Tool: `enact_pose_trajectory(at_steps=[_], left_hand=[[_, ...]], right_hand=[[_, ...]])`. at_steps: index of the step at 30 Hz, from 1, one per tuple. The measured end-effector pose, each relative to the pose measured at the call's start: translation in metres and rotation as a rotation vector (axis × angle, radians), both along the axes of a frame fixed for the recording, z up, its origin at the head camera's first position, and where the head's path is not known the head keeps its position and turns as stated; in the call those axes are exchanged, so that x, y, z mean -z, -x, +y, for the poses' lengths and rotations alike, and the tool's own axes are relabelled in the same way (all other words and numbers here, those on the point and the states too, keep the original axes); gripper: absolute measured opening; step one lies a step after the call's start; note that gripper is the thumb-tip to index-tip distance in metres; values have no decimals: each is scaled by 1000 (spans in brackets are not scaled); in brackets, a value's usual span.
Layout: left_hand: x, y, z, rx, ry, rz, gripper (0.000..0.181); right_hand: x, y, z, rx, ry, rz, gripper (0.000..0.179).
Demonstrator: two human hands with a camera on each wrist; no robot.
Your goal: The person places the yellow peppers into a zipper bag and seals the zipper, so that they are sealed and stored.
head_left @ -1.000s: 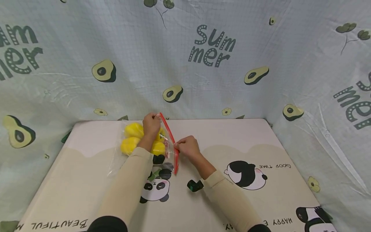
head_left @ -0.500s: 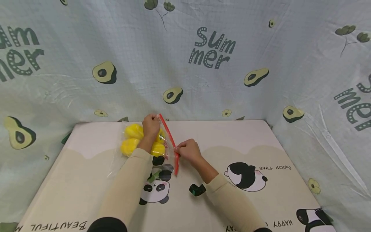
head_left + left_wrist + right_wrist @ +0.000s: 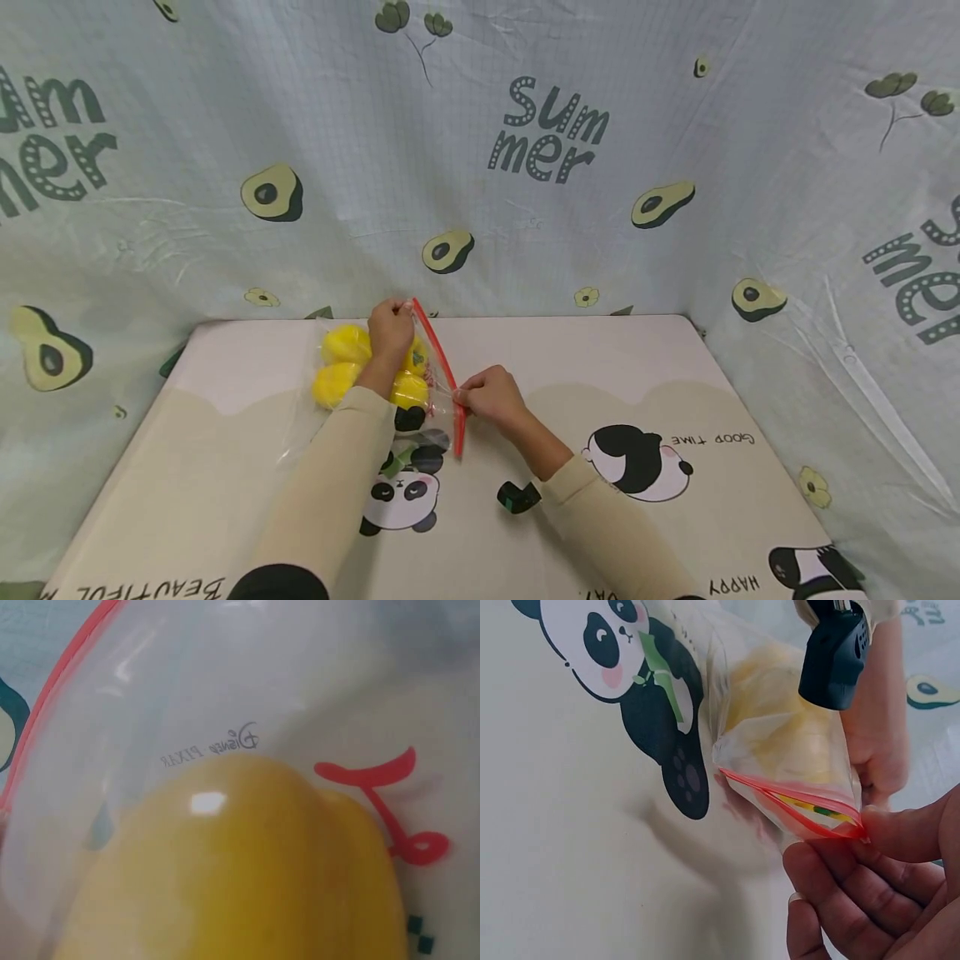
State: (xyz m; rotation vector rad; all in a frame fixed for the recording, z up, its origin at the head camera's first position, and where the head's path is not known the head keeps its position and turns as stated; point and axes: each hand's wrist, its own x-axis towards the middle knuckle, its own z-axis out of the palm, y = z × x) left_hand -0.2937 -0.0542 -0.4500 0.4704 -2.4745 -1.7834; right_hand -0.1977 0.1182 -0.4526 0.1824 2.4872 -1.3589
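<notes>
A clear zip bag (image 3: 441, 419) with a red zip edge (image 3: 441, 357) lies on the table. Inside are several glossy yellow lobed things (image 3: 347, 343) that look like bell peppers. My left hand (image 3: 391, 329) reaches over the bag and pinches the far end of the zip edge. Lower down the same edge, the thumb and fingers of my right hand (image 3: 491, 393) pinch it. In the right wrist view the zip strips (image 3: 799, 817) stand apart between the hands, showing yellow behind them. The left wrist view is filled by one yellow piece (image 3: 225, 862) under printed plastic.
The table mat (image 3: 202, 492) carries printed pandas (image 3: 401, 500) and lettering. Behind and at both sides hangs a pale curtain (image 3: 337, 108) with avocado prints. A dark wrist-worn camera (image 3: 519, 497) sits beside my right wrist.
My right hand has slid slightly along the zip edge toward the near side, its forearm shifting a little right. My left hand keeps its place at the far end. The head view has tilted slightly.
</notes>
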Motion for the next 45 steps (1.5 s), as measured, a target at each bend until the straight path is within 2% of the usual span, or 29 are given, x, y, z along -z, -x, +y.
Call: enact_pose_trajectory(at_steps=[10, 22, 35, 45], left_hand=[[1, 1, -1, -16, -7, 16, 35], [2, 0, 0, -8, -19, 17, 34], [1, 3, -1, -16, -40, 51, 33], [5, 5, -3, -7, -23, 60, 32]], right_hand=[[4, -1, 6, -32, -8, 12, 19], [5, -5, 14, -80, -34, 17, 19], [9, -11, 23, -114, -70, 19, 16], [11, -15, 31, -143, -30, 17, 16]])
